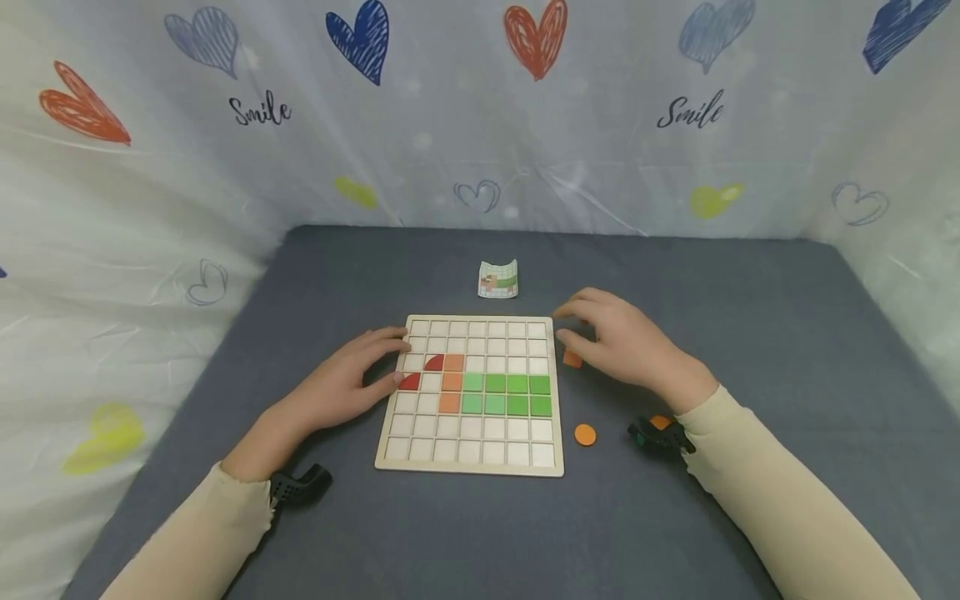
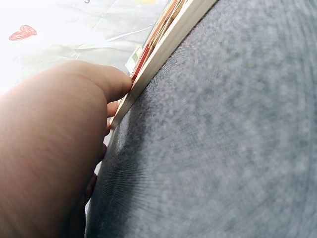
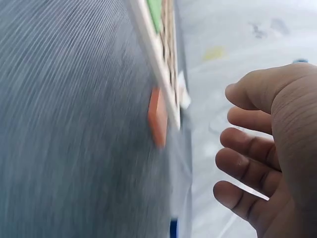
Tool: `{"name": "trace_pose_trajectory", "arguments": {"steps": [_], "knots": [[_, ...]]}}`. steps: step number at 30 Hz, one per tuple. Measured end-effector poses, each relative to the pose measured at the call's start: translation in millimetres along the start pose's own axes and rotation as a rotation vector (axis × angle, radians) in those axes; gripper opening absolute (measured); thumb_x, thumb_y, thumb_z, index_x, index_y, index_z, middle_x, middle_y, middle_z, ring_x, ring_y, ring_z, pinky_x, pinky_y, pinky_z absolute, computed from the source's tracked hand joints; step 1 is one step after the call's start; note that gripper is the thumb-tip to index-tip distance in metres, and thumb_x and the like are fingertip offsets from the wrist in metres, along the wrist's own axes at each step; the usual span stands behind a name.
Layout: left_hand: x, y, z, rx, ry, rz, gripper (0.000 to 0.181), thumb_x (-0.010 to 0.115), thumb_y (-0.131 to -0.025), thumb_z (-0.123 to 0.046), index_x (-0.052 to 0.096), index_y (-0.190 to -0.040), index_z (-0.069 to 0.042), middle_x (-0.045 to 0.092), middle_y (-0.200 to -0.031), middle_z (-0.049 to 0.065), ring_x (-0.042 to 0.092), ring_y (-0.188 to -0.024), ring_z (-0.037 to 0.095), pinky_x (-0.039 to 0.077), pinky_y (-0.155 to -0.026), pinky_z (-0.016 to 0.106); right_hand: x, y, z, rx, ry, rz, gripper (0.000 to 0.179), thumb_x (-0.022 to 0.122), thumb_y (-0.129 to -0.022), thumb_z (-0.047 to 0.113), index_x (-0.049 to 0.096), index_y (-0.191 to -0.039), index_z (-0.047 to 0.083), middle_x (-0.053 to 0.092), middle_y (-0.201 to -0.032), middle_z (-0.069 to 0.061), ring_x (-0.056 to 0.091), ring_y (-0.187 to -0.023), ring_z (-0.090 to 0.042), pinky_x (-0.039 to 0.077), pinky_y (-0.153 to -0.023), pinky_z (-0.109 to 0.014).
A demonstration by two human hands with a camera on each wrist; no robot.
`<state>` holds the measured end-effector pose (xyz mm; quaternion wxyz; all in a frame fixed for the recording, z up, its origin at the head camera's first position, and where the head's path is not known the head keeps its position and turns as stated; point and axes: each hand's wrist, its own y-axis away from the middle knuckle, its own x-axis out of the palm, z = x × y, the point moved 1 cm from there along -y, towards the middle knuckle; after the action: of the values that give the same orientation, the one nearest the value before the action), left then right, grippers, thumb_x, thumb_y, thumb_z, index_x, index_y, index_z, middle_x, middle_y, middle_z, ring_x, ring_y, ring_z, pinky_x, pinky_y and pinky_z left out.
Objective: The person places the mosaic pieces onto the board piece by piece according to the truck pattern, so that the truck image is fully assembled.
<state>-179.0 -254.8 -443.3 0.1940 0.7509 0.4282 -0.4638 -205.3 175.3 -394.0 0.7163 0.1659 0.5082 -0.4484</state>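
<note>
A pale wooden grid board [image 1: 468, 470] lies on the table. Its cells hold two red quarter-round pieces [image 1: 434, 363], a column of orange squares [image 1: 452, 382] and two rows of green squares [image 1: 517, 395]. My left hand [image 1: 341, 379] rests at the board's left edge, thumb beside the lower red piece [image 2: 142, 59]. My right hand [image 1: 626, 337] hovers by the upper right edge with loosely bent fingers and nothing in them. Partly hidden below it is an orange tile [image 1: 573, 359], which the right wrist view shows flat beside the board.
Beyond the board lies a small curled card [image 1: 498, 280] printed with a coloured grid. An orange disc [image 1: 585, 435] sits right of the board. Another orange piece [image 1: 661, 422] is partly covered by the right wrist's black device [image 1: 651, 437]. A heart-printed curtain [image 1: 480, 125] borders the table.
</note>
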Motion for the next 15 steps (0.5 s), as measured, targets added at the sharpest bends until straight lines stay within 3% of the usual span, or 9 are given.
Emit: {"name": "trace_pose_trajectory", "arguments": {"steps": [8,15], "knots": [[-1.8,-1.8,-1.1,-0.006,-0.003,0.004,0.053,0.066,-0.111,-0.045,0.059,-0.156,-0.018,0.040,-0.173,0.006,0.034,-0.161,0.033,0.019,-0.134,0.055,-17,14.2,-38,0.081,0.059,-0.081,0.030,0.075,-0.106,0.020,0.075,-0.132,0.005,0.067,-0.128,-0.010,0.065,-0.106,-0.030,0.056,-0.091,-0.050],[0.0,-0.4,-1.0,-0.017,-0.008,0.007,0.053,0.066,-0.111,-0.045,0.059,-0.155,-0.018,0.040,-0.173,0.006,0.034,-0.162,0.033,0.019,-0.134,0.055,-22,19.2,-58,0.176,0.033,-0.057,0.032,0.073,-0.107,0.021,0.074,-0.134,0.003,0.067,-0.129,-0.013,0.061,-0.104,-0.030,0.054,-0.089,-0.052]]}}
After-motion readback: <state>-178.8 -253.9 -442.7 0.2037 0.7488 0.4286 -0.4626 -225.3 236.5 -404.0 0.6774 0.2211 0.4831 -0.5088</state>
